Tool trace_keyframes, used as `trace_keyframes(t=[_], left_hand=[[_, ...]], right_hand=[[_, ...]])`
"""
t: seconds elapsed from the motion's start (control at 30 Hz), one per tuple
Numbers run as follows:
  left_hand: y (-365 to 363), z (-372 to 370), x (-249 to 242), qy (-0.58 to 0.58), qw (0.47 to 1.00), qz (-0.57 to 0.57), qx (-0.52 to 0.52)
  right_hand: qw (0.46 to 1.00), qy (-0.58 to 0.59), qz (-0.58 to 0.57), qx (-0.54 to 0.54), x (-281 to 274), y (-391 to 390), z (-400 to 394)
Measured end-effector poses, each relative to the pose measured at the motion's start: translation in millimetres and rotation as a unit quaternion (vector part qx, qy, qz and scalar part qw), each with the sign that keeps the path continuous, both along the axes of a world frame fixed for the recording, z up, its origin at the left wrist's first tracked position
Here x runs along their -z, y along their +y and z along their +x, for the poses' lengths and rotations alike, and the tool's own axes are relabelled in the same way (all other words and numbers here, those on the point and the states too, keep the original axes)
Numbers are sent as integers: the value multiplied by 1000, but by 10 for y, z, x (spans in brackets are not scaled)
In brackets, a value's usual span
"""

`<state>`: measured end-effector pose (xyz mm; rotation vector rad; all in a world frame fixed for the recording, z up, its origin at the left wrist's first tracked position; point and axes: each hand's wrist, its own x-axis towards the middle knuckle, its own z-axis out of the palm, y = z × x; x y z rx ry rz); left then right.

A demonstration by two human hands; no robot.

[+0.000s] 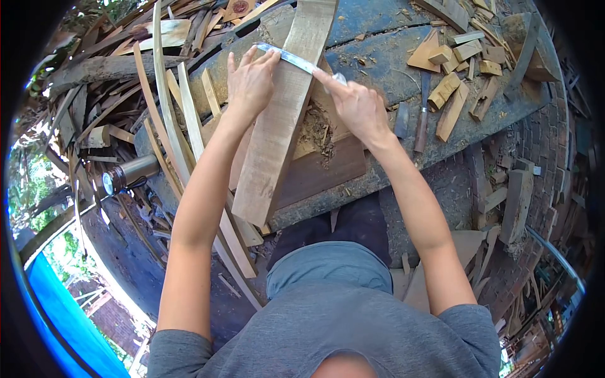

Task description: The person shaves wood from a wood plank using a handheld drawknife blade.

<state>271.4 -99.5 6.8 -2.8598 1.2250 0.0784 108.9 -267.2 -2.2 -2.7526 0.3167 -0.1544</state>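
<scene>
A long wooden plank [277, 120] lies on the workbench, running from the far edge toward my body. Across its upper part stretches a shiny measuring tape [290, 58]. My left hand [251, 79] pinches the tape's left end beside the plank's left edge. Near the right edge, my right hand [359, 104] presses its index finger on the tape. The other fingers curl around a pale, rounded thing, mostly hidden, which may be the tape's case. Under the plank is a wider brown board [328, 173], with shavings beside it.
At the right of the workbench [372, 44] lie several wood offcuts [445, 90] and a chisel [423, 120]. Long thin wood strips [165, 94] lean at the left, near a metal flask [140, 168]. Scrap wood is piled beyond the bench's left side.
</scene>
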Motion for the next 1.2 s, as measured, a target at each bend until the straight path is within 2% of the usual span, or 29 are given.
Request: trace_keyframes(t=[0.07, 0.2, 0.23, 0.33, 0.37, 0.43, 0.53, 0.57, 0.6, 0.67, 0.73, 0.8, 0.9, 1.0, 1.1, 1.2], left_hand=[[37, -120, -34, -26, 999, 27, 39], [112, -516, -209, 9, 998, -9, 56], [83, -458, -137, 10, 998, 26, 54], [51, -98, 46, -24, 999, -3, 43], [10, 40, 55, -36, 998, 23, 35], [14, 131, 76, -28, 999, 9, 25], [57, -16, -13, -41, 999, 7, 30], [100, -179, -94, -34, 998, 15, 42], [149, -308, -151, -25, 998, 25, 54], [237, -457, -116, -18, 998, 10, 52], [242, -450, -61, -5, 998, -6, 55], [162, -226, 21, -57, 997, 12, 46], [168, -98, 41, -45, 999, -11, 26], [332, -264, -54, -52, 997, -27, 39], [623, -766, -226, -41, 996, -15, 74], [700, -934, -220, -15, 996, -46, 70]], right_hand=[[999, 5, 49, 14, -39, 90, -211], [996, 60, 64, 17, -210, 159, -627], [996, 53, 64, 18, -193, 128, -573], [999, -3, 51, 1, 23, -9, -149], [999, -2, 51, -1, 66, -57, 9], [996, -23, 87, -10, 83, -94, 182], [996, 37, 76, 10, -69, 105, -63], [998, 13, 56, 16, -111, 208, -245], [995, 10, 100, 24, -158, 274, -419], [992, 51, 106, 35, -240, 334, -627], [995, 38, 89, 32, -197, 270, -479], [997, 30, 70, 27, -127, 212, -290], [994, 5, 105, 40, -66, 219, -11], [997, 19, 68, 21, -207, 424, -356], [994, 45, 99, 15, -369, 643, -916], [993, 76, 86, 14, -425, 666, -999]])
